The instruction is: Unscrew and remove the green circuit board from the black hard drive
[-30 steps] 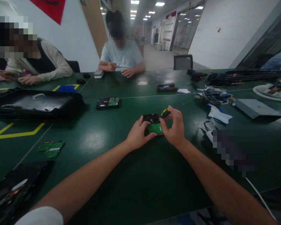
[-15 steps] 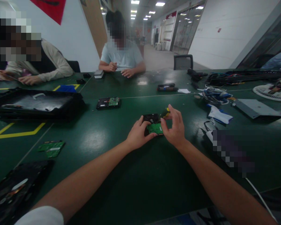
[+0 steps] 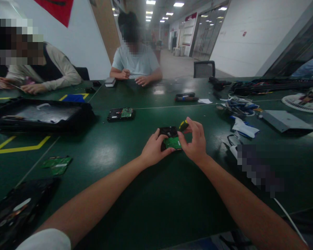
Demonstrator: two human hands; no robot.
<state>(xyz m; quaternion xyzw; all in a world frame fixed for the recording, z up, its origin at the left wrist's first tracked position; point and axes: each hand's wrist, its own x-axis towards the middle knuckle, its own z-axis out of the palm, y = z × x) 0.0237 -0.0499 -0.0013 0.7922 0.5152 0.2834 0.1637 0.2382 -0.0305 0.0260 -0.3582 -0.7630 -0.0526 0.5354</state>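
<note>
A hard drive (image 3: 173, 142) with a green circuit board on its upper face lies on the dark green table in front of me. My left hand (image 3: 153, 149) grips its left side, with the thumb along the near edge and the fingers toward the far edge. Between the thumb and fingertips of my right hand (image 3: 195, 141) is a small yellow-and-black screwdriver (image 3: 183, 125), held over the drive's right end. Its tip is too small to make out, so I cannot tell whether it touches a screw.
Another hard drive (image 3: 120, 114) lies farther left. Loose green circuit boards (image 3: 59, 165) and a black casing (image 3: 23, 205) are at the near left, black trays (image 3: 41, 113) beyond. On the right are a power strip (image 3: 234, 152), a metal box (image 3: 287, 119) and cables (image 3: 241, 106). Two people sit opposite.
The screwdriver's handle has turned and tilted a little in my right fingers, and more of its yellow shows. My left hand and the hard drive have stayed in place.
</note>
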